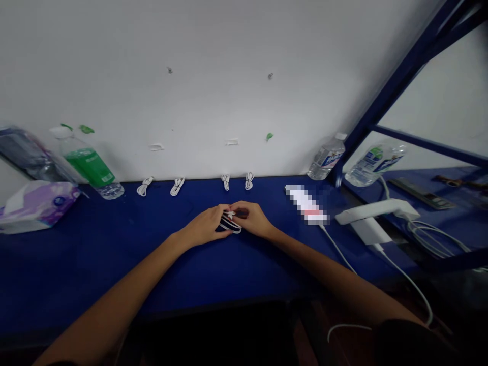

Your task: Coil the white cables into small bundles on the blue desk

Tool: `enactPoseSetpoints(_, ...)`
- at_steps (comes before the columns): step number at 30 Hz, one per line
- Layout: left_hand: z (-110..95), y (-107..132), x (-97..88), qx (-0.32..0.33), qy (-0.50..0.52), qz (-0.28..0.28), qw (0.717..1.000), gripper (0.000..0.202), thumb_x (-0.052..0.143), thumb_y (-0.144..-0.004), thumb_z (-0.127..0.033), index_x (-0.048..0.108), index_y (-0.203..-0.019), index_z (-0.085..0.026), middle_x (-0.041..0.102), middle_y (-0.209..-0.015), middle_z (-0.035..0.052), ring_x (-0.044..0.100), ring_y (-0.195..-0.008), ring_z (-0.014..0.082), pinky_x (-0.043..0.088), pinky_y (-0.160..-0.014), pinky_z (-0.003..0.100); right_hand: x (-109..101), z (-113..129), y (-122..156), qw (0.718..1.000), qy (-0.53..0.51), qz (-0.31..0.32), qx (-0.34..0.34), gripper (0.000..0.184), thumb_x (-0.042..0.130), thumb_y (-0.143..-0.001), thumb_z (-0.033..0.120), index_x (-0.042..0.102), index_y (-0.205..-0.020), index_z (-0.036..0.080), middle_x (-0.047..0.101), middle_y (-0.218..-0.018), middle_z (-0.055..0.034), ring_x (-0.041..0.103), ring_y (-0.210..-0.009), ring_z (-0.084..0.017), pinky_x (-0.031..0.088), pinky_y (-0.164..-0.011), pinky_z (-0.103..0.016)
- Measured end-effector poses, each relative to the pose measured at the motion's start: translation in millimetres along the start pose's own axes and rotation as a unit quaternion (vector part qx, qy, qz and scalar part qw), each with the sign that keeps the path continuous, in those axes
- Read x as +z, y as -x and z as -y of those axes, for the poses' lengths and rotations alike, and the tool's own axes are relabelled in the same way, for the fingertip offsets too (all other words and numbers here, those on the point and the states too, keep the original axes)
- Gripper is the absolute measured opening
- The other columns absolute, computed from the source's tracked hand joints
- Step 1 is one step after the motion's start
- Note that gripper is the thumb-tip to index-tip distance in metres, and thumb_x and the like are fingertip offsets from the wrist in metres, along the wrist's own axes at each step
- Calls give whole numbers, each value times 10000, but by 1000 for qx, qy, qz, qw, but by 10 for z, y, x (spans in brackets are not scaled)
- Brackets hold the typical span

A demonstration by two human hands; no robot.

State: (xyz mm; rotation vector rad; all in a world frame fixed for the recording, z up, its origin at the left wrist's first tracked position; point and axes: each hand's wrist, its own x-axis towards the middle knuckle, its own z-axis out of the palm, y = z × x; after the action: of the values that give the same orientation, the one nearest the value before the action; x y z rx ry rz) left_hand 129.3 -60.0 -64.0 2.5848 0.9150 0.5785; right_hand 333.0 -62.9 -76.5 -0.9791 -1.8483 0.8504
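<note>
Both my hands meet over the middle of the blue table (pixel 95 254). My left hand (pixel 206 224) is closed around a small coil of white cable (pixel 230 223), its loops showing between the fingers. My right hand (pixel 251 218) pinches the same white cable from the right side, fingers curled. Several bundled white cables lie in a row by the wall: one bundle (pixel 145 186), another (pixel 177 186), a third (pixel 225 181) and one more (pixel 249 180).
A green-labelled bottle (pixel 91 168) and a tissue pack (pixel 36 204) sit at the left. Two clear water bottles (pixel 326 157) (pixel 371 163) stand at the right by a blue metal frame (pixel 400 76). A white power strip (pixel 377 209) with cords and a blurred device (pixel 307 204) lie to the right.
</note>
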Motion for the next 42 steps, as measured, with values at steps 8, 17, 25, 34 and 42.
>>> enactPoseSetpoints(8,16,0,46,-54,-122,-16,991,607,539,-879,-204,285,-1430,-199,664,-1110,149,662,-1003,306,526,-794,404,275,30,-265,992,-105,-37,67,100,646,-670,178,639,-769,187,657,-790,-2,639,-781,-174,527,-787,-314)
enactPoseSetpoints(17,107,-81,-143,-229,297,-204,904,355,489,-905,-534,537,-1066,-222,570,-714,-13,546,-567,142,409,-518,234,250,213,-131,914,-345,-7,212,357,619,-836,424,589,-1103,190,628,-1047,-90,663,-869,-195,553,-751,-332)
enactPoseSetpoints(25,-191,-64,165,-99,161,-206,960,173,414,-914,-201,533,-1039,-187,570,-1013,56,541,-957,194,445,-885,357,580,357,-17,962,-247,-29,109,373,563,-904,479,557,-1159,207,596,-1125,-59,552,-1108,-199,418,-1024,-373)
enactPoseSetpoints(34,-183,-2,-193,33,163,-108,980,633,574,-870,-189,296,-1435,-256,540,-1286,93,567,-1122,208,510,-937,376,285,184,-82,995,-89,-32,26,228,556,-905,377,609,-995,174,633,-880,-28,590,-798,-159,456,-737,-290)
enactPoseSetpoints(42,-269,53,-78,73,13,-179,981,291,514,-958,-285,593,-1237,-266,602,-1167,55,610,-1038,173,517,-917,332,298,172,-28,998,51,-29,-34,123,537,-805,173,617,-898,174,656,-848,-20,608,-759,-165,429,-672,-256)
